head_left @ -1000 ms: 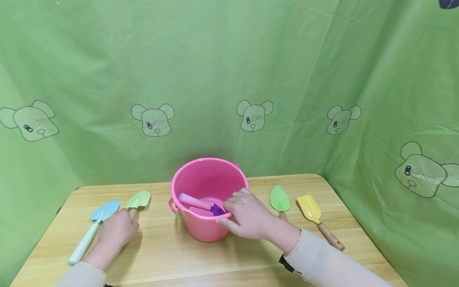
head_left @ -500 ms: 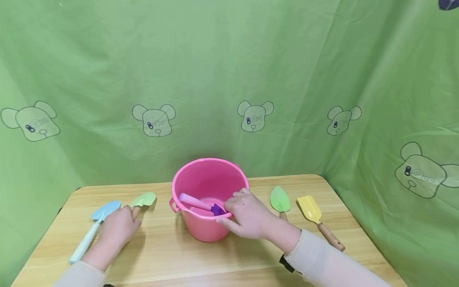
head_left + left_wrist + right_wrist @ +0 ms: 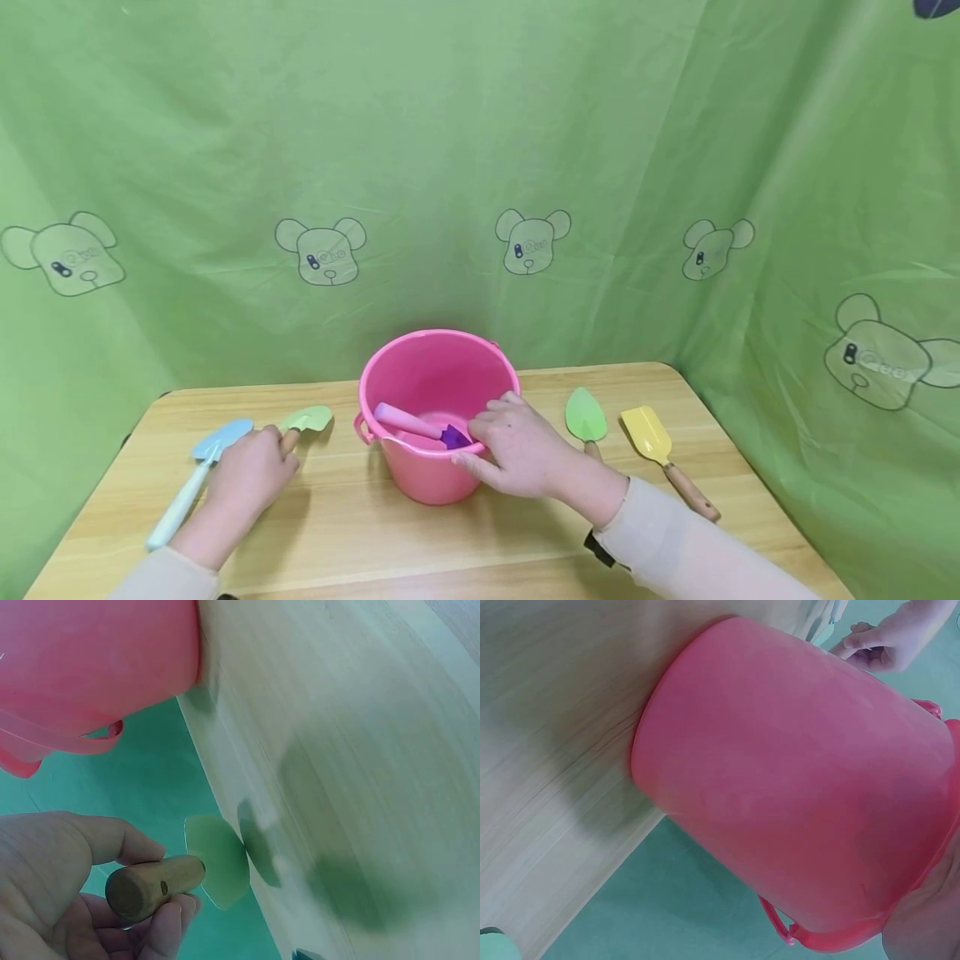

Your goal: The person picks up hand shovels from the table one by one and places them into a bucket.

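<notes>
So, left hand (image 3: 246,471) had its fingers round the wooden handle (image 3: 172,876) of the pale green trowel (image 3: 306,418), left of the bucket (image 3: 431,483). Its blade was right by the table (image 3: 390,542), couldn't tell if touching. Right hand (image 3: 521,450) gripped the bucket's rim. Purple trowel (image 3: 416,426) lay inside, blue trowel (image 3: 187,493) beside the left hand, bright green trowel (image 3: 585,417) and yellow scoop (image 3: 649,438) off to the right.

Tbl (image 3: 337,537) near edge is cut off, head view. Twd its R edge, R arm (image 3: 671,533) hides most of handle of green trowel (image 3: 585,415); twd L edge, L hand (image 3: 251,471) covers most of pale trowel (image 3: 311,417) handle. In bucket (image 3: 427,482), purple trowel (image 3: 408,422) tip is hidden. Lettering on cloth (image 3: 420,125): too sm. to read.
</notes>
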Tool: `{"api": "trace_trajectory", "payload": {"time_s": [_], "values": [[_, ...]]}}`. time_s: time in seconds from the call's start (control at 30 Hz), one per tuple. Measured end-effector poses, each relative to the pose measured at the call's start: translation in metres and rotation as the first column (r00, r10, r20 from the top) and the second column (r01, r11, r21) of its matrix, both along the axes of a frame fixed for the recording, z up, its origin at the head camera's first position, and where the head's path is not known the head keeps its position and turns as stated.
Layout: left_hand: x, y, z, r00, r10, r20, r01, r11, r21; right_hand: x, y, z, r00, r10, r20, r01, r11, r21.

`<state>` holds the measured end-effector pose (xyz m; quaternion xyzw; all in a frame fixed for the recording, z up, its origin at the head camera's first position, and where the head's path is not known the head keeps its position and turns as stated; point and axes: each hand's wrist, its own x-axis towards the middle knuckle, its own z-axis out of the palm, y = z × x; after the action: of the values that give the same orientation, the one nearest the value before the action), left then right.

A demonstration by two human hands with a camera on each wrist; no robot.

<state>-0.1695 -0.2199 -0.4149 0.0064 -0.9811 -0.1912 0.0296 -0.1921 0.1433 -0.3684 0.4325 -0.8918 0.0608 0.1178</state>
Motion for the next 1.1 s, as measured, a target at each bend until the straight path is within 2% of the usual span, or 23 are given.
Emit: {"api": "trace_trajectory", "payload": {"time_s": [0.3,0.67,1.1], "values": [[0.002,0.0,0.002,0.999,-0.032,-0.037,0.032,0.999,-0.015,-0.002,0.0,0.0,1.0,-0.002,0.004,0.002,1.0,0.006],[0.004,0.006,0.015,0.998,-0.041,-0.046,0.041,0.999,-0.002,-0.003,0.0,-0.001,1.0,0.005,-0.005,-0.005,1.0,0.009],[0.006,0.012,0.022,0.995,-0.06,-0.081,0.058,0.998,-0.031,-0.002,0.0,-0.002,1.0,0.008,0.002,-0.008,1.0,0.004]]}}
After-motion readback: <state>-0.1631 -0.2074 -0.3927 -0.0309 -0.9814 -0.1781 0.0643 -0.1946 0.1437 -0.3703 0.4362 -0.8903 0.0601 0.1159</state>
